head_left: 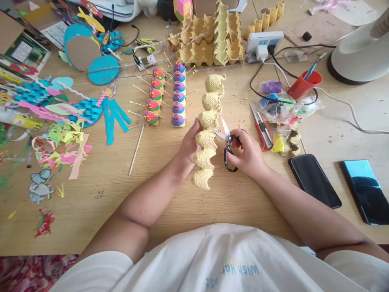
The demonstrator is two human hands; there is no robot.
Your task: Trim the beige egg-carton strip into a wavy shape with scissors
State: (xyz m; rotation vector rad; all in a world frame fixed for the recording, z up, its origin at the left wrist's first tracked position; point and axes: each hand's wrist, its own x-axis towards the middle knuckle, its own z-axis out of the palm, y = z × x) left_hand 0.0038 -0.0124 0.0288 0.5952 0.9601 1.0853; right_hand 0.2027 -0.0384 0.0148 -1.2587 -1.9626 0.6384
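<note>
The left hand (189, 142) grips a long strip of egg-carton cups (208, 129) at its middle, holding it upright over the centre of the worktop (103, 178), its lower end near the person's body. The right hand (246, 155) is closed through the handles of black scissors (227, 142); the blades stand parted, their tips touching the strip's right edge. Bare wood lies in front of both forearms, out to the near edge of the worktop. To the left, two rows of painted cups (165, 97) stand just beside the strip's upper end, with a thin wooden stick (136, 149) lying near them. To the right, a red utility knife (261, 126) lies close to the scissor hand, and two phones (340, 184) rest well apart from it near the right edge.
</note>
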